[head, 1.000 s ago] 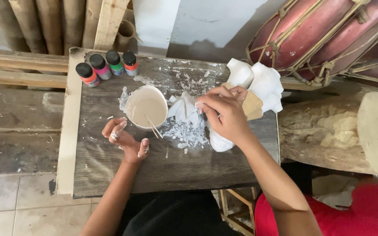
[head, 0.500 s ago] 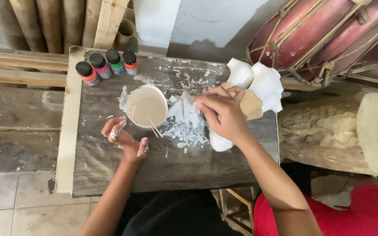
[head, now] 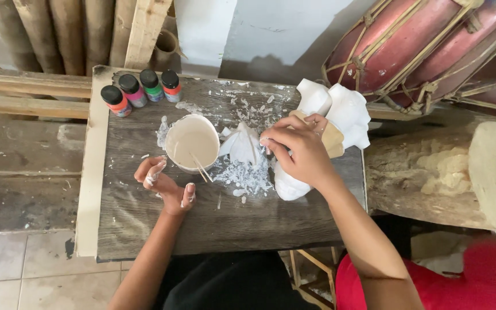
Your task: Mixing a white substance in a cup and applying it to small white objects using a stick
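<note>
Up in the top right of the frame lie two big red drums [head: 409, 46] tied with rope. Below them, at the right edge, sits a thick pale log [head: 449, 172]. A dark wooden board [head: 231, 224] fills the middle of the frame, and it is splashed with white flecks.

On the right part of the board lies a white carved shape [head: 348, 112] with some tan wood showing. The right hand [head: 299, 152] rests on top of it, fingers bent and pressing down on it.

Just left of that hand lies a small crumpled white cloth [head: 241, 144]. Next to it stands a round bowl [head: 192, 142] of creamy white paint, with a thin stick [head: 201, 167] leaning out of it.

The left hand [head: 166, 185] sits just below the bowl, half open and holding nothing, with white paint on its fingers.

Four little paint bottles [head: 140, 90] with black caps stand in a row at the upper left of the board.
</note>
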